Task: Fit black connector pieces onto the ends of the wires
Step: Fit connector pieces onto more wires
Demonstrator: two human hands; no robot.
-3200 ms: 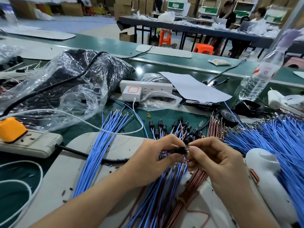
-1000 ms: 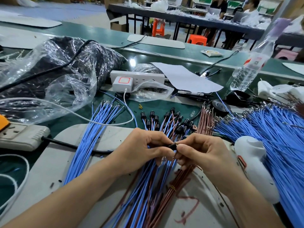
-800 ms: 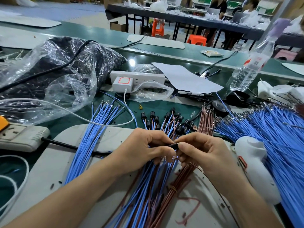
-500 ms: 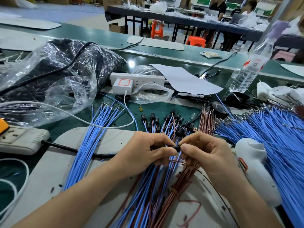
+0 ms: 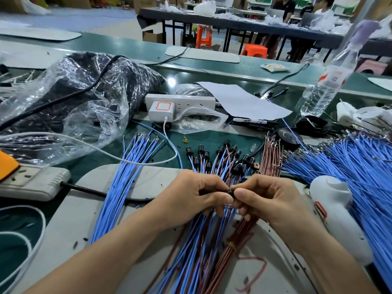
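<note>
- Left hand [image 5: 191, 196]: my thumb and forefinger pinch a black connector piece [image 5: 230, 192] and hold it just above the grey work mat [image 5: 95, 219]. The other fingers are curled beneath it.
- Right hand [image 5: 269, 200]: my thumb and forefinger are pressed together at the connector's near end, touching it. I judge that they pinch the wire [image 5: 228, 205] that shows as a thin reddish line just below my fingertips. Its tip is hidden between my fingers.
- Step in hand: seating one wire end in its connector. I cannot tell whether the terminal is fully home.
- Finished pieces [image 5: 212, 153]: a fan of blue and brown wires with black connectors already on their far ends lies just beyond my hands.
- Stock still to fit: a bare-ended blue bundle [image 5: 127, 177] lies to the left and a brown bundle [image 5: 270, 158] to the right. A large blue pile [image 5: 350, 166] lies further right.
- Connector supply: I judge it to be the clear plastic bag [image 5: 84, 92] of dark parts at far left.
- Next move, as a judgement: push the wire straight along the connector's axis while my left hand braces against it. Skewing could bend the terminal.
- A white handheld tool [image 5: 335, 209] lies untouched beside my right wrist.
</note>
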